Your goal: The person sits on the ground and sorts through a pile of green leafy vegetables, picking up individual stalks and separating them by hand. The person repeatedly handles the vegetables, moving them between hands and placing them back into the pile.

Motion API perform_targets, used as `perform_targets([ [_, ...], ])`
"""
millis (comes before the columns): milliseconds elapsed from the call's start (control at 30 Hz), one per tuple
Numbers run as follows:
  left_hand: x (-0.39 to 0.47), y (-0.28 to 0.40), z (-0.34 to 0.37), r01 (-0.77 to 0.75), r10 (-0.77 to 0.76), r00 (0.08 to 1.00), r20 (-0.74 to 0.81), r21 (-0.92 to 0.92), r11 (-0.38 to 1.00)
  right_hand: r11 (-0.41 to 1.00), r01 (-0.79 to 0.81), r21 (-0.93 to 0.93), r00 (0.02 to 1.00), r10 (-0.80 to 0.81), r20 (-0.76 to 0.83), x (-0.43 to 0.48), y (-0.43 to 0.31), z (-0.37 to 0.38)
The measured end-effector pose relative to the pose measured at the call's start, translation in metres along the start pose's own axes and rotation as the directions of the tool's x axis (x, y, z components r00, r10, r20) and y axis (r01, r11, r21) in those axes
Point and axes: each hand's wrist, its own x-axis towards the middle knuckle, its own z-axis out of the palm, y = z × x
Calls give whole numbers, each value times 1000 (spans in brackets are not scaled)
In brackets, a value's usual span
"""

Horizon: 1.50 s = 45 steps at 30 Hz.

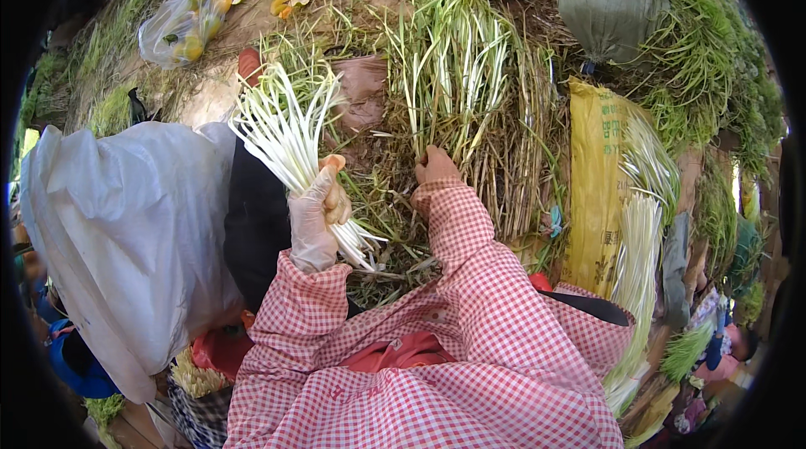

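A thin translucent glove covers my left hand, which is closed around a bundle of long white plant stalks. The stalks fan out at the upper end, and their other ends stick out below the fist. Bare, my right hand reaches to the lower edge of a heap of green and white leafy stalks. Its fingers are bent at the stalks, partly hidden by the back of the hand; whether they grip any cannot be told. Dry brown stems lie beside and below this hand.
A large white sack stands at the left. On the right, a yellow printed sack lies beside rows of white stalks. A grey-green sack and a plastic bag of orange fruit lie farther off. Another person is at the lower right.
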Motion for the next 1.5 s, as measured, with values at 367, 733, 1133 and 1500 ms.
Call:
perform_targets([
  [367, 26, -40, 5, 19, 26, 988, -153, 287, 958, 641, 516, 568, 840, -250, -481, -63, 5, 41],
  [733, -14, -10, 23, -113, 113, 993, 18, 281, 953, 267, 266, 926, 895, -426, -134, -106, -28, 25],
  [1133, -52, 26, 38, -280, 249, 958, 142, 276, 919, 53, 301, 952, 878, -405, -255, -137, -30, 24],
  [1500, -49, 135, 44, -484, 443, 851, 282, 97, 869, 949, 267, 167, 960, -246, -136, -112, 82, 102],
])
